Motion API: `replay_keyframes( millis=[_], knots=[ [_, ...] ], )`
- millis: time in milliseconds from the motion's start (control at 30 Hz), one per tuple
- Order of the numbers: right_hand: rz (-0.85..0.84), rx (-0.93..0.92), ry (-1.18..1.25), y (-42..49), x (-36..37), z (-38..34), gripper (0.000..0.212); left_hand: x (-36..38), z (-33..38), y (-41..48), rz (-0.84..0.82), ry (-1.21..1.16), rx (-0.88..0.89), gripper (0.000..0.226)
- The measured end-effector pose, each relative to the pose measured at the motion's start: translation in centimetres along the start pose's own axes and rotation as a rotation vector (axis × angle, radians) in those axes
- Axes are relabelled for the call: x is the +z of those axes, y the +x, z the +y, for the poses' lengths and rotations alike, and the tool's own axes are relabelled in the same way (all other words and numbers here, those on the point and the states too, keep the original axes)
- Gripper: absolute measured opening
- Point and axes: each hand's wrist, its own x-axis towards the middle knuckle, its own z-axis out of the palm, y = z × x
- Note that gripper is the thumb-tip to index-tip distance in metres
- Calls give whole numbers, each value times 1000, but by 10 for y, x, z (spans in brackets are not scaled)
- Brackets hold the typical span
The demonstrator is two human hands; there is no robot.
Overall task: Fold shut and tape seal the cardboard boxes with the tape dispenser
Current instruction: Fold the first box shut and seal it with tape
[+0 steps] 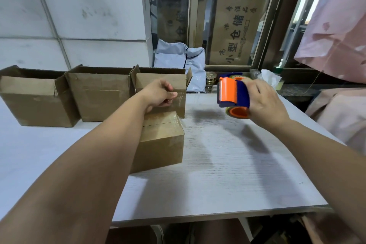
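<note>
A closed cardboard box (161, 144) with clear tape over its top seam sits on the white table (227, 174), in front of me. My left hand (158, 94) hovers over its far edge, thumb and fingers pinched together, seemingly on a strip of clear tape. To the right, my right hand (265, 101) grips an orange and blue tape dispenser (233, 95), raised above the table. Three open cardboard boxes stand in a row behind: left (33, 101), middle (101, 95) and right (162, 79), flaps up.
White plastic mailer bags (184, 61) lie behind the boxes by a window ledge. A small brass item (211, 79) and crumpled plastic sit on the ledge. Pink cloth (336, 25) hangs at the right. The table's front edge runs close to me.
</note>
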Motion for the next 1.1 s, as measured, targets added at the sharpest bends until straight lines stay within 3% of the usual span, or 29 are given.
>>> replay_keyframes(
  millis=[100, 333, 467, 533, 633, 767, 900, 1100],
  knots=[
    [-18, -8, -24, -3, 2, 1, 77, 2, 3, -3, -1, 19, -15, 11],
    [-48, -27, -425, -5, 13, -10, 61, 4, 10, -6, -102, -195, 24, 19],
    [-245, 77, -494, -4, 12, -30, 62, 8, 21, -12, -14, 79, 160, 21],
    [-318, 166, -448, -6, 15, -37, 74, 10, 31, -15, 104, 252, 229, 21],
    [-293, 248, -341, -6, 16, -47, 94, 14, 45, -18, 233, 492, 321, 17],
    [-227, 292, -194, -3, 11, -58, 84, 22, 63, -22, 391, 818, 493, 16],
    [-181, 345, -98, 9, 0, -73, 77, 28, 80, -33, 533, 991, 612, 20],
    [-244, 451, 263, 21, -14, -80, 70, 43, 92, -55, 513, 1215, 831, 35]
  ],
)
